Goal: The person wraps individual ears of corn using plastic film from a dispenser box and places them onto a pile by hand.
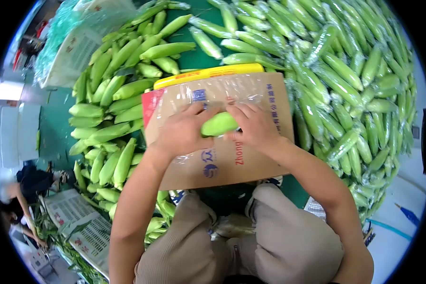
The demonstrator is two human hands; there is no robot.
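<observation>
Both hands (217, 127) grip one green corn cob (220, 124); fingers partly curled

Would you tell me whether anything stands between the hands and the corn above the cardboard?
Nothing visible: the left hand and right hand are at the corn, above clear film on the cardboard.

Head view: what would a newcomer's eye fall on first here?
Probably the huge heap of film-wrapped corn filling the right side, set against the unwrapped ears piled on the left. Between them, the left hand and right hand hold one green ear over a printed cardboard sheet. A bright yellow strip stands out along the sheet's far edge.
</observation>
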